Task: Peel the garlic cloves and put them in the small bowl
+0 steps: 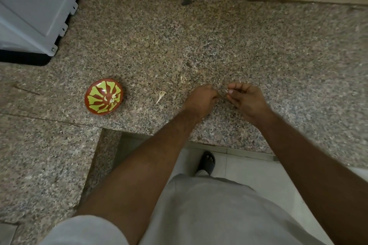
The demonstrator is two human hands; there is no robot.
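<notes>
The task looked partly done: a few pale peeled cloves (111, 98), perhaps 3 or 4, already lay inside the small bowl (93, 103), which stood on the granite counter (219, 42). To the right of the bowl, a bare garlic stem (161, 96) lay on the counter, and some thin bits of skin (183, 78) lay further right and behind it. Well to the right of the bowl, both hands worked close together just above the counter. The left hand (201, 98) had its fingers curled toward the right hand (247, 98), whose thumb and fingers pinched something small and pale, probably a clove (227, 91) in peeling. What the left fingers held I could not tell. This clove had not yet gone into the bowl.
</notes>
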